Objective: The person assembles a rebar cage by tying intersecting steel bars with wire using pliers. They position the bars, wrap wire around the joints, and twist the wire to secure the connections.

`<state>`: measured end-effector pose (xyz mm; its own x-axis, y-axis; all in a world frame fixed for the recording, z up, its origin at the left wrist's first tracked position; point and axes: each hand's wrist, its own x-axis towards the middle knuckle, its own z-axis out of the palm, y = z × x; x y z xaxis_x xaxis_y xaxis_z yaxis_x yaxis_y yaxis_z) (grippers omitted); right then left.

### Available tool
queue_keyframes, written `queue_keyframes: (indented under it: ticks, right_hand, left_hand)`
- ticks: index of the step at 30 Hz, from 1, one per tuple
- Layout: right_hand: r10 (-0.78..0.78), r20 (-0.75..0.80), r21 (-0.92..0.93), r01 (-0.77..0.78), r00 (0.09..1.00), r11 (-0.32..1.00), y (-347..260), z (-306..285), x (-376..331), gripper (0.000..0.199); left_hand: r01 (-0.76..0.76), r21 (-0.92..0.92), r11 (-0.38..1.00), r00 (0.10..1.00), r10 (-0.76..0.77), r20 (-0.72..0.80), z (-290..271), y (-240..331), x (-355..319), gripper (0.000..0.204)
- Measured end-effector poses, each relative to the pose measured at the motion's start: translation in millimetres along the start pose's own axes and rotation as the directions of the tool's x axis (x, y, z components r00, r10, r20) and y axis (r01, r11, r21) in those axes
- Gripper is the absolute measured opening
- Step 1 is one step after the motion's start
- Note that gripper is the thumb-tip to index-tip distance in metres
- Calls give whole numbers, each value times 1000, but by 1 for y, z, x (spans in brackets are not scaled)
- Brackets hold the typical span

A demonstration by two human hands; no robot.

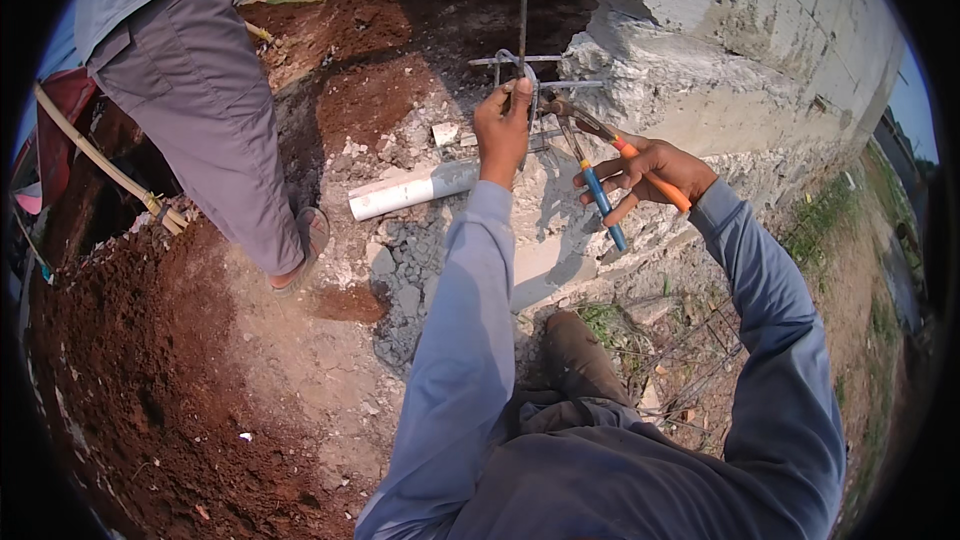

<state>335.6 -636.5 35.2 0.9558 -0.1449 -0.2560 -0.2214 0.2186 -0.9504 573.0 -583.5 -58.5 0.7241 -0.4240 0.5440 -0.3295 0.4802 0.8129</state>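
My left hand is closed around the lower part of an upright steel rod, with the thumb pointing up. A bent metal loop surrounds the rod just above my fingers. In my right hand is a pair of pincers with one blue and one orange handle, spread apart. Their jaws reach left to the bars beside my left hand; what they touch there is too small to tell. Short horizontal steel bars stick out of the broken concrete.
A white pipe lies on rubble just left of my left forearm. Another person's leg and sandalled foot stand at the left, near heaped red soil. A block wall rises at the right; thin wires lie below it.
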Motion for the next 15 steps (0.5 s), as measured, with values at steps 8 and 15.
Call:
queue_keyframes:
  ticks: [8,15]
  right_hand:
    - [132,0,-150,-130,991,980,-36,-15,-1,86]
    - [208,84,-375,-162,975,913,-69,-17,1,85]
  left_hand:
    - [-5,38,999,1000,5,-5,0,4,-3,56]
    - [-19,11,1000,1000,19,0,-3,4,-1,55]
